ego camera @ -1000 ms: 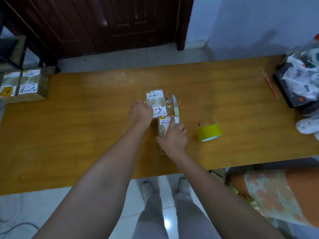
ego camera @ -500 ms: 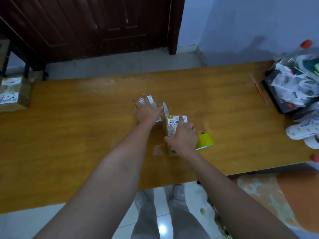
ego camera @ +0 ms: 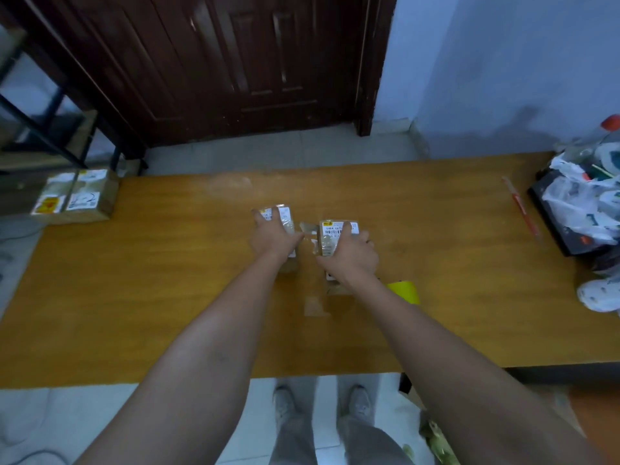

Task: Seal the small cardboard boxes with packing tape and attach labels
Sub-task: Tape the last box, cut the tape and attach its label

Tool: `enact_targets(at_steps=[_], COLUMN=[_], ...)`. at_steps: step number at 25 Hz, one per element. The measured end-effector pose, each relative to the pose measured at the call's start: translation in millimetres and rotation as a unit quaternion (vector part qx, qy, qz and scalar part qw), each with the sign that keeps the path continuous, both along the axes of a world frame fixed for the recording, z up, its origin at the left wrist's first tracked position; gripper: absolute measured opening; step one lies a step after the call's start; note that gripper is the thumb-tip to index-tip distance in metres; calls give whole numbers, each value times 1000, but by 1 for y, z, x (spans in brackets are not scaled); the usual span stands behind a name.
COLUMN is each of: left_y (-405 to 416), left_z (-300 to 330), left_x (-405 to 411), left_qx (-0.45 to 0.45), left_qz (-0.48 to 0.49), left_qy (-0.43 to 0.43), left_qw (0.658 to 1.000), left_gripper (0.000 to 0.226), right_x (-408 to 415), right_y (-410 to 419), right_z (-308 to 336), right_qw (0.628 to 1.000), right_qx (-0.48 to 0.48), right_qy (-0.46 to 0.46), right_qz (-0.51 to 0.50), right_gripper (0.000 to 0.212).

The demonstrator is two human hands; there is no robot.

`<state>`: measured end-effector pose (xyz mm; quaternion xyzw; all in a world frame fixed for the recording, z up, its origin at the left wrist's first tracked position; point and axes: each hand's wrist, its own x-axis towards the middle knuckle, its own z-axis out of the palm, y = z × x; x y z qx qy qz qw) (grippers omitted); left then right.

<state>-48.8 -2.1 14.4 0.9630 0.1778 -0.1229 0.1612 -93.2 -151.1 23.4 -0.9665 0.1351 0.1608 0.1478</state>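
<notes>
Your left hand (ego camera: 273, 238) lies palm-down on the left box (ego camera: 283, 218), fingers spread over its labelled top and curled round its edges. Your right hand (ego camera: 350, 255) grips the right box (ego camera: 335, 234) the same way, thumb on the near-left side, fingers over the top beside the barcode label (ego camera: 332, 228). Both boxes stand at the middle of the wooden table (ego camera: 167, 297), just beside each other with a narrow gap between them. What sits in that gap is too blurred to identify.

Handling, as judged from the view:
- Each box fits under one hand and should be light.
- The cardboard is stiff, but the clear tape wrapped over it looks glossy and may slip under dry fingers.
- Take hold across the two long side walls, not on the taped top, so labels stay flat and unsmudged.

The yellow tape roll (ego camera: 404, 292) lies just beyond your right forearm, near the right box. Two finished labelled parcels (ego camera: 79, 196) rest at the far left table edge.
</notes>
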Motion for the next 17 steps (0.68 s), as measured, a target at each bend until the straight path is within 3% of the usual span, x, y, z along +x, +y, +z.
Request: enact_targets(at_steps=[9,17], left_y=[41,134], left_z=[90,137], left_x=[-14,-43], left_qx=[12,24], left_qz=[50,66], left_qy=[-14,-36], left_qw=[999,997], left_gripper=[86,83], right_x=[39,31], right_y=[28,133], right_z=[71,112], right_qw=[996,993], right_qx=[-3,7], right_qy=[-41,-66], right_qz=[74,100], right_gripper=[102,101])
